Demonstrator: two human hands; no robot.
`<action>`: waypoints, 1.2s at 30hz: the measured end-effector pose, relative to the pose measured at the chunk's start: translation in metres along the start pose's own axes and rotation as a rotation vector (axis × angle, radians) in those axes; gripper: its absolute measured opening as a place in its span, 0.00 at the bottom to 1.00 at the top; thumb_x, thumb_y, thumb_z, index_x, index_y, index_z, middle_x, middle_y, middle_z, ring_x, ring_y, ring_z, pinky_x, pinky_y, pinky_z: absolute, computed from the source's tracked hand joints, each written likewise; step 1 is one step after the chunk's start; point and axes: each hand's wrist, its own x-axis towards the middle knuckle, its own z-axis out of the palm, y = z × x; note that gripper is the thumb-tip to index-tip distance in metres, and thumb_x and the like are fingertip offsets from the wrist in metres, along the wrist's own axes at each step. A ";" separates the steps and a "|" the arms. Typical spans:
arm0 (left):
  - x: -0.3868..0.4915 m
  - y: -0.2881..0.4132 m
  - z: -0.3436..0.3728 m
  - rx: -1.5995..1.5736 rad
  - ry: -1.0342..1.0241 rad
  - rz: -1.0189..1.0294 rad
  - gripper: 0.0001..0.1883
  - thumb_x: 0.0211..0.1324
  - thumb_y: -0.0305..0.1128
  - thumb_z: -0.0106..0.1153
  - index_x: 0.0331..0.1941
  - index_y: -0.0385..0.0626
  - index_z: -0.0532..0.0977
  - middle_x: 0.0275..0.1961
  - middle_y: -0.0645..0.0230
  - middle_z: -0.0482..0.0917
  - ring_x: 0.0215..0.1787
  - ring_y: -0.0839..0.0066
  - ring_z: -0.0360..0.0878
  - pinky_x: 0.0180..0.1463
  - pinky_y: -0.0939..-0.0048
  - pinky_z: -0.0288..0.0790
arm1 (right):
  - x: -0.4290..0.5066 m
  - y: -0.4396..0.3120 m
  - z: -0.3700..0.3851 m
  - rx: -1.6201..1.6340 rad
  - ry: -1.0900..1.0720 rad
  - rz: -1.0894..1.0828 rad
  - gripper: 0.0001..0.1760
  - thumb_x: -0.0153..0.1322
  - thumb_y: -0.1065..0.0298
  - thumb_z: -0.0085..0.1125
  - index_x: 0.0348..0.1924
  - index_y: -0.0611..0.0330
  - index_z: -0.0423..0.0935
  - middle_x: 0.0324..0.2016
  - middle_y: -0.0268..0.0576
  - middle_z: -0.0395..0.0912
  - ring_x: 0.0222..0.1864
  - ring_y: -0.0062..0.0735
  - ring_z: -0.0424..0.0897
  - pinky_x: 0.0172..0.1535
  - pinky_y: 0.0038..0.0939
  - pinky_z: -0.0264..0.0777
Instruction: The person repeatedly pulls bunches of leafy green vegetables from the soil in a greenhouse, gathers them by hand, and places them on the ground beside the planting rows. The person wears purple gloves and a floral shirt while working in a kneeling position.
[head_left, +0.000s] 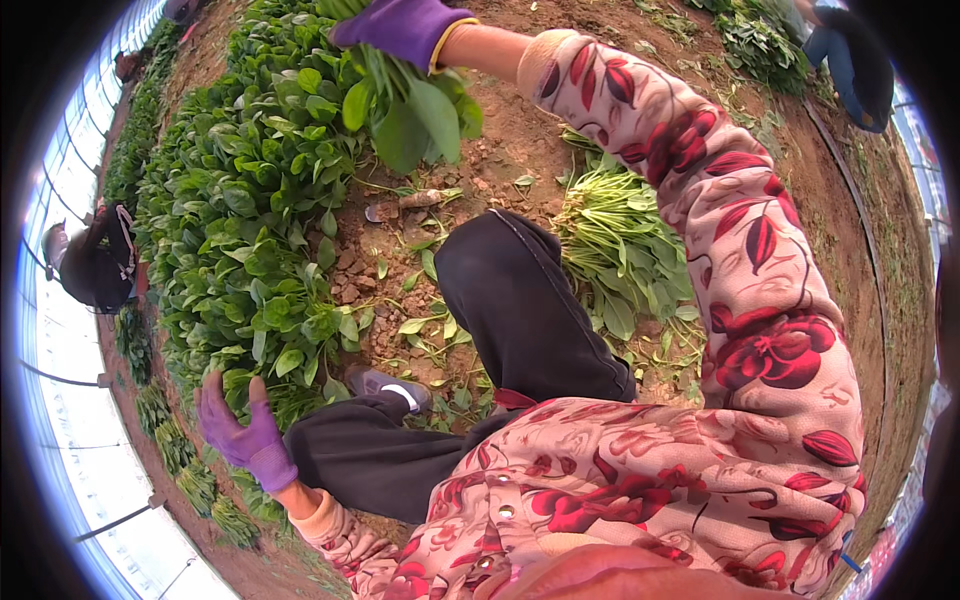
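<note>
My right hand (409, 34), in a purple glove, grips a bunch of leafy greens (412, 112) that look like spinach at the top of the view. The bunch's leaves hang down towards me, and its upper end is cut off by the picture's rim. At the lower left, my gloved left hand (244, 435) has its fingers apart and holds nothing. It is beside the standing bed of greens (247, 187). A small hand tool (409, 204) with a short blade and a light handle lies on the soil between the bed and my knee.
A pile of picked greens (622, 232) lies right of my bent knee (495, 255), stems towards the bed. Several bundles (176, 446) line the soil at left. One person (97, 259) is at far left, another (847, 67) at upper right beside more greens (761, 49). A dark hose (855, 187) runs along the right.
</note>
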 end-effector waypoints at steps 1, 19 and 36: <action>-0.015 -0.001 -0.004 0.112 0.019 0.075 0.29 0.53 0.44 0.71 0.57 0.47 0.76 0.58 0.63 0.80 0.63 0.59 0.74 0.69 0.55 0.61 | 0.010 -0.010 -0.056 -0.254 0.013 -0.028 0.31 0.60 0.69 0.69 0.57 0.61 0.71 0.41 0.54 0.82 0.44 0.45 0.83 0.47 0.36 0.76; -0.093 -0.004 -0.012 0.145 -0.322 -0.490 0.20 0.67 0.42 0.57 0.53 0.38 0.78 0.52 0.57 0.83 0.53 0.59 0.79 0.59 0.61 0.70 | -0.168 0.104 -0.395 -1.716 -0.870 1.006 0.55 0.59 0.51 0.74 0.75 0.44 0.53 0.61 0.55 0.72 0.61 0.55 0.75 0.61 0.45 0.70; -0.099 0.005 -0.010 0.246 -0.159 -0.455 0.18 0.60 0.33 0.65 0.53 0.40 0.79 0.52 0.58 0.82 0.54 0.60 0.78 0.60 0.62 0.69 | -0.111 0.117 -0.293 -2.081 -1.063 0.983 0.60 0.58 0.47 0.74 0.76 0.45 0.49 0.72 0.49 0.58 0.72 0.49 0.62 0.69 0.53 0.61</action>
